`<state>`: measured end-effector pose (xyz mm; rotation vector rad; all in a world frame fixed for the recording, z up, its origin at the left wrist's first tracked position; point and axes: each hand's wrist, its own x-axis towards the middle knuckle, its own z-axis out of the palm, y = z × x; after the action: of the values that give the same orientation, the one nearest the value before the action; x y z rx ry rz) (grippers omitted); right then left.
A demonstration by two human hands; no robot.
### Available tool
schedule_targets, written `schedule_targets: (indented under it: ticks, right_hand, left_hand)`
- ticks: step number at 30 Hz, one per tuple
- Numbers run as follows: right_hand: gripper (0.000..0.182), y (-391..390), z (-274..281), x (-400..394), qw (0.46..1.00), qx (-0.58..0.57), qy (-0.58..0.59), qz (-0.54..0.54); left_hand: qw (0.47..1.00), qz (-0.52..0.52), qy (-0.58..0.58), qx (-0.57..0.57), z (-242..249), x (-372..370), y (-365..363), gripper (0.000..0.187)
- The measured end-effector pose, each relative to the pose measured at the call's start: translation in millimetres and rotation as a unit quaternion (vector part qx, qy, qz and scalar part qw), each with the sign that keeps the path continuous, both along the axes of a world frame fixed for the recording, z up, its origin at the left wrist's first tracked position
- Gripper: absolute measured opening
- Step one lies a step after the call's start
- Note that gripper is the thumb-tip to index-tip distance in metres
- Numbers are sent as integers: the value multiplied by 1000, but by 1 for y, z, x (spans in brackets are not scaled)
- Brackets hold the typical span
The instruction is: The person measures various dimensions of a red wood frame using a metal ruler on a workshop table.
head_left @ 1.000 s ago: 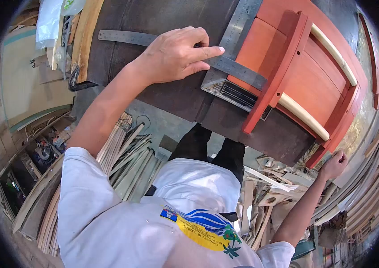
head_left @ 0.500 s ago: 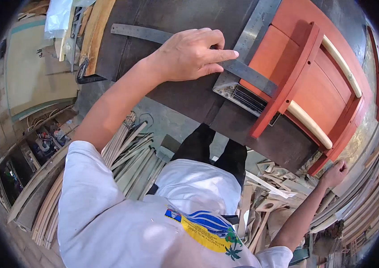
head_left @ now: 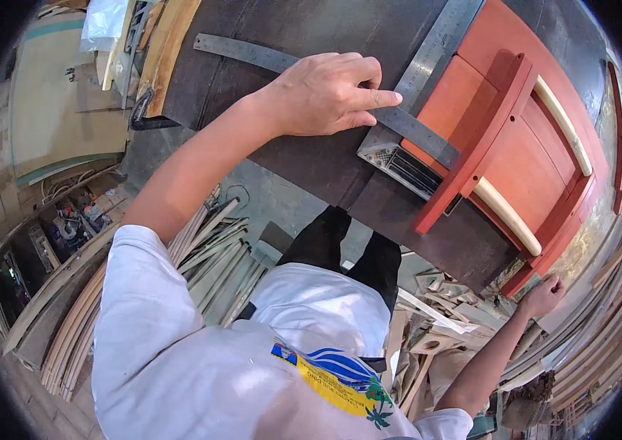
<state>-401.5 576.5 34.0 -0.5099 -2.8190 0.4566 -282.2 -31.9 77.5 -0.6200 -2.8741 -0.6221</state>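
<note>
My left hand [head_left: 340,95] is closed over the middle of a long steel ruler [head_left: 241,53], its index finger stretched to the right. The ruler's far end rests by the red slatted wooden piece [head_left: 498,139], which carries two pale curved rods [head_left: 507,216]. A wide metal straightedge [head_left: 428,62] runs beside the red piece and crosses the ruler. Under them a metal block with dark slots [head_left: 410,172] shows at the table's edge. My right hand [head_left: 543,296] is curled closed just below the red piece's lower right corner; what it holds, if anything, is hidden.
The dark tabletop [head_left: 281,165] carries the work. A black clamp [head_left: 146,114] grips a wooden board [head_left: 168,55] at upper left. Bundles of wood strips [head_left: 212,264] lie below left, offcuts [head_left: 435,337] below centre, and long curved strips [head_left: 604,315] at right.
The ruler, red piece and left hand appear slightly further right and lower in view. My right hand sits slightly lower. Both hands keep much the same pose.
</note>
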Motion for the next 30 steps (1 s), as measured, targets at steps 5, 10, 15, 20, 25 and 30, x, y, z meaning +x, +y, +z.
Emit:
schedule_targets:
  ticks: [5, 10, 15, 20, 25, 30]
  right_hand:
    - [33, -1, 1, 1, 1000, 16, 6, 1]
    - [27, -8, 0, 2, 999, 14, 31, 9]
    - [24, -8, 0, 4, 999, -18, 32, 2]
    - [21, -3, 6, -1, 994, -104, 43, 3]
    - [23, -27, 39, -22, 931, -365, 14, 10]
    - [26, -63, 66, -36, 898, -426, -54, 100]
  left_hand:
    - [1000, 3, -8, 1, 6, 0, 1, 48]
    - [999, 15, -16, -37, 19, 1, 8, 48]
    - [996, 39, -67, -43, 35, 1, 20, 49]
    - [985, 145, -67, 66, 53, -11, 52, 45]
    - [973, 160, -81, 147, 55, -44, 89, 38]
    - [925, 241, -202, 211, 48, -60, 111, 34]
